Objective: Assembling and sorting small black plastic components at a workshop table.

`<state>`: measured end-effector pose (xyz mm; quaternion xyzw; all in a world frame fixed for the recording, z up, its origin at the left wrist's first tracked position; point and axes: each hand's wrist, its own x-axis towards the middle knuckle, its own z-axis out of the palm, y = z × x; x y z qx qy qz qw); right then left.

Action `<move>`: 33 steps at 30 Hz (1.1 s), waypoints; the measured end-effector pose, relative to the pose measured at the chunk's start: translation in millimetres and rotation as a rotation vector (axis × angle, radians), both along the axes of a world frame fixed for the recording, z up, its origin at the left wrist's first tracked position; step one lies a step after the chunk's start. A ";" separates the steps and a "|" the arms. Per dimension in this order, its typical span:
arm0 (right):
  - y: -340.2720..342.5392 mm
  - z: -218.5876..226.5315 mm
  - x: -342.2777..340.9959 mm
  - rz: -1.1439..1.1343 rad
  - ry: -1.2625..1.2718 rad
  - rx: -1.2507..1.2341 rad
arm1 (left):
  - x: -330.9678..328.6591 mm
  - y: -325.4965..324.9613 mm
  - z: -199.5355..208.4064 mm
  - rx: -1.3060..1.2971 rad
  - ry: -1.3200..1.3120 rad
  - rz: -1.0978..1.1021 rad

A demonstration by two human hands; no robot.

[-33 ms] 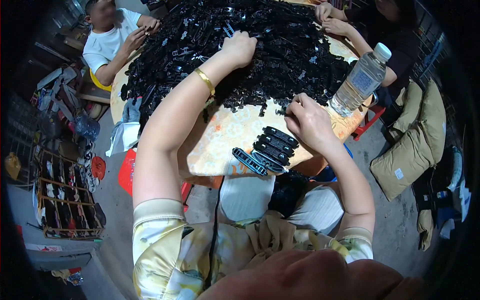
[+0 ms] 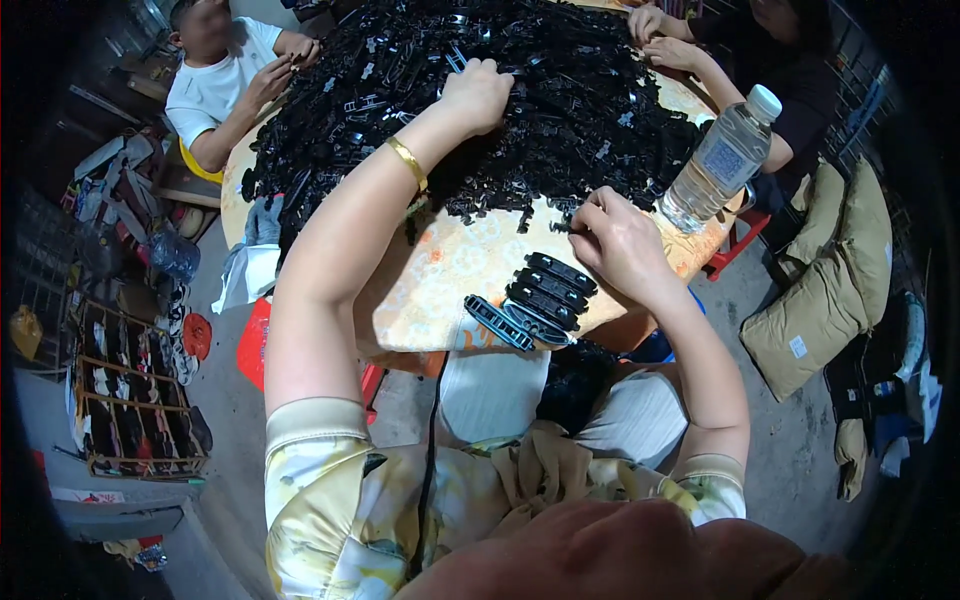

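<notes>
Lying in a big heap on the table, the small black parts were too many to count. Your left hand was on the heap with its fingers curled down; I could not tell if it held anything. Your right hand was by the near edge, thumb and finger close together at a small dark piece; I could not tell if they pinched it. Near that hand sat a bunch of black strips, packed too close to count. One bottle had clear liquid in it. Two people, one left, one right, sat across from you. Tan sacks lay at the right, their insides hidden.
</notes>
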<state>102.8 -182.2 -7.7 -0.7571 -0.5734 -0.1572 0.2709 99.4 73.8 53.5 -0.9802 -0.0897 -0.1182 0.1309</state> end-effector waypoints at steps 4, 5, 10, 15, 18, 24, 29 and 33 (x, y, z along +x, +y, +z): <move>-1.6 0.0 6.2 0.050 0.064 -0.095 | -13.4 5.8 1.3 -0.007 -0.346 -0.232; -1.6 -0.8 5.1 0.046 0.067 -0.094 | -16.8 4.2 0.7 -0.007 -0.343 -0.235; -0.2 -0.9 3.0 0.014 0.061 -0.090 | -50.7 -20.1 -17.8 -0.828 -0.556 -0.165; 6.5 -5.4 7.7 0.057 -0.029 0.102 | -79.5 -45.1 -43.8 -1.937 -0.255 -0.113; 8.8 -12.0 16.3 0.019 -0.041 0.147 | -88.5 -49.7 -48.8 -2.043 -0.129 -0.173; 12.6 -11.8 17.9 -0.062 0.080 0.245 | -92.3 -54.2 -50.8 -2.056 -0.057 -0.174; 11.6 -1.3 8.5 0.010 0.360 0.399 | -94.1 -62.2 -53.5 -2.023 -0.010 -0.206; 10.0 12.0 -13.0 0.151 0.209 0.416 | -97.4 -78.3 -57.5 -2.125 -0.001 -0.309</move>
